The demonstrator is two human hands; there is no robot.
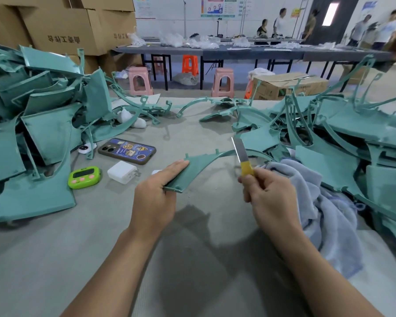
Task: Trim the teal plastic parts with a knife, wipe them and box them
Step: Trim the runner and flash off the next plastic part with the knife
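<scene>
A person's left hand (156,191) grips the broad end of a curved teal part (199,165), thumb on the near face and fingers laid along the far one. It holds the part just above the middle of the grey table (78,248), and the part's thin arm sweeps away to the right. The right hand (268,193) is clenched round the yellow handle of a knife (242,156), with the blade pointing up and away, just beside the part's thin arm. Whether steel meets plastic cannot be told.

Heaps of teal parts crowd both sides: one pile (32,122) along the left edge, another (341,133) along the right. A pale blue towel (329,202) lies crumpled against the right-hand pile. Left of the held part sit a phone (127,151) in a cartoon case, a green timer (84,177) and a white charger (122,172). Beyond the far edge stand cardboard boxes (66,26) and pink stools (140,80).
</scene>
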